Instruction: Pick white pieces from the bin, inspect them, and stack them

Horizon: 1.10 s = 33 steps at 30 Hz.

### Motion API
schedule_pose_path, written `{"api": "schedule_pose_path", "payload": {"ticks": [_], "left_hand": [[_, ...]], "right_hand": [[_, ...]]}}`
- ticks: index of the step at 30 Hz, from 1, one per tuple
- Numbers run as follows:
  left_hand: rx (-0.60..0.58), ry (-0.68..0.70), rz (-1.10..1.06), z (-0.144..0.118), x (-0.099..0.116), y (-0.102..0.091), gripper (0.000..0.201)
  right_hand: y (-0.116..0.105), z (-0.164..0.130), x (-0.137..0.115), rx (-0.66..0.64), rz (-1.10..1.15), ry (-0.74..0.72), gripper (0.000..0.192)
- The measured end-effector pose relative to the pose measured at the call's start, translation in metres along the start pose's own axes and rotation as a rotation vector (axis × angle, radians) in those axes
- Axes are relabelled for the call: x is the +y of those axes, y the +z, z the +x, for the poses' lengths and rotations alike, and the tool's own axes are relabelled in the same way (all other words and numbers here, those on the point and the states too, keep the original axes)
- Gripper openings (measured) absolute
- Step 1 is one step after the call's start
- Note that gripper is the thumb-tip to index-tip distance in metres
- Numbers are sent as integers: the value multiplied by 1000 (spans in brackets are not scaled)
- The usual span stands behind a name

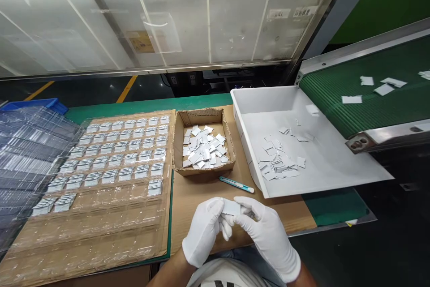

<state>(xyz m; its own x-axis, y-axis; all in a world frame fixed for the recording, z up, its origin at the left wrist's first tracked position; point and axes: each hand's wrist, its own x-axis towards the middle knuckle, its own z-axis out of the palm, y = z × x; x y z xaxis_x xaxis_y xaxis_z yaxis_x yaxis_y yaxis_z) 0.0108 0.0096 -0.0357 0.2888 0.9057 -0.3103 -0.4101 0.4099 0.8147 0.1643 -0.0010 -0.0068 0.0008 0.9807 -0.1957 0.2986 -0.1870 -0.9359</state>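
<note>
My left hand (203,231) and my right hand (265,233), both in white gloves, meet near the table's front edge. Together they pinch a small white flat part (231,207) between their fingertips. A clear plastic blister tray (101,215) lies to the left, its far rows filled with several small grey-white parts (124,152) and its near rows bare. A small cardboard box (203,143) just beyond my hands holds a heap of the same white parts.
A white plastic bin (336,170) with several loose parts sits at the right, under the end of a green conveyor belt (369,99) carrying more parts. A teal pen-like tool (236,184) lies on the cardboard sheet. Stacked clear trays (23,157) stand far left.
</note>
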Motion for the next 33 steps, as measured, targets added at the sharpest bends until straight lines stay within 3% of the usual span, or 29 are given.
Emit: {"api": "schedule_pose_path", "payload": {"ticks": [6,10,13,16,18,21,23,25,28,33], "left_hand": [[67,-26,334,-3,21,-1,40],[238,271,638,18,63,-14,33],[363,581,948,47,95,-31,32],[373,696,1372,67,111,-44,33],[376,746,1506,68,105,-47,33],[445,890,1367,52,76,-43,29],[374,913,1207,35,52,-40,27],[319,867,1084,18,33,-37,26],[274,740,938,1,17,-33,23],[302,326,649,-4,15,-16,24]], "right_hand": [[-1,-2,2,2,-58,-100,30],[-34,14,-7,224,-88,-224,29],[-72,40,-21,347,-343,-258,26],[-98,67,-28,258,-662,-247,30],[-103,84,-25,150,-782,-201,28],[-99,106,-11,30,-861,-130,13],[-95,117,-2,-18,-904,-85,3],[-93,121,1,-24,-931,-55,14],[-93,116,-4,42,-932,-56,15],[-88,77,-28,150,-846,-123,15]]}}
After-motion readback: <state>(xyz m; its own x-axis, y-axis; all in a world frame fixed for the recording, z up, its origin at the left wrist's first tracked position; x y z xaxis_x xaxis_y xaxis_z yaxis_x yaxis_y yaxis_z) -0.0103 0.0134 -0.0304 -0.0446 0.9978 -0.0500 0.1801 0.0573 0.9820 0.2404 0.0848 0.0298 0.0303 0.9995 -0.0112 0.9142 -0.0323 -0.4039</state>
